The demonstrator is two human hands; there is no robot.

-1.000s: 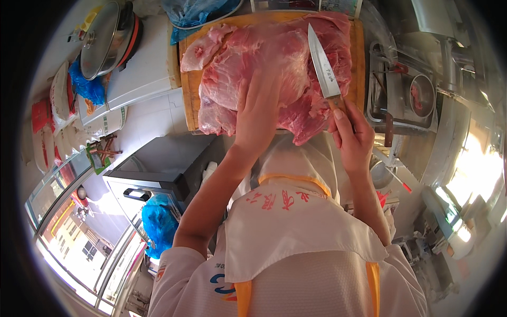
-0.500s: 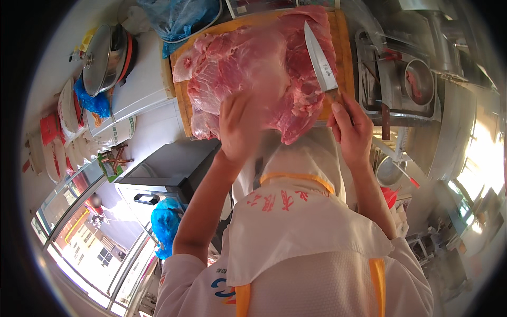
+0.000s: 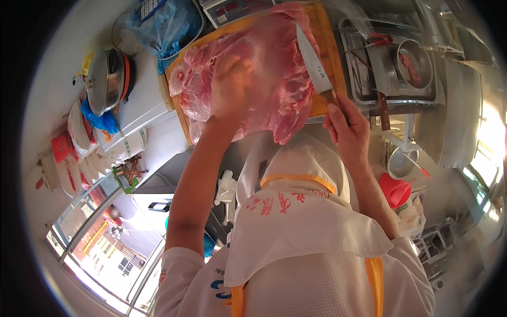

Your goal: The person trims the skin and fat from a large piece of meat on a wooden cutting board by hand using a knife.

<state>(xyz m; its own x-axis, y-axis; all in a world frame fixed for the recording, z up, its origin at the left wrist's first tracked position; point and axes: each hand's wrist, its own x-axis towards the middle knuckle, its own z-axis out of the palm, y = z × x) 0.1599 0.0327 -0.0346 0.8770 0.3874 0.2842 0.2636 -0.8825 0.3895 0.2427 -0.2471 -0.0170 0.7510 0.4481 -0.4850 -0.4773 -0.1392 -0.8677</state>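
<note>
A large slab of raw pink meat (image 3: 259, 68) lies spread over a wooden cutting board (image 3: 334, 58). My left hand (image 3: 231, 90) rests on the left middle of the meat; its fingers are blurred, so their pose is unclear. At the board's right edge, my right hand (image 3: 349, 129) is closed round the brown handle of a kitchen knife (image 3: 315, 66). The broad, pointed blade tilts away and to the left, over the right side of the meat. Whether its edge touches the meat cannot be made out.
Right of the board sits a metal tray (image 3: 359, 90) with a steel bowl (image 3: 414, 63) and a wooden-handled tool (image 3: 383, 111). Beyond the board's far left corner is a blue plastic bag (image 3: 171, 29). A glass-lidded pan (image 3: 104, 82) stands on the left counter.
My left hand has moved farther up across the meat, away from the near edge. The knife stays in my right hand, at nearly the same tilt. The whole view has shifted slightly.
</note>
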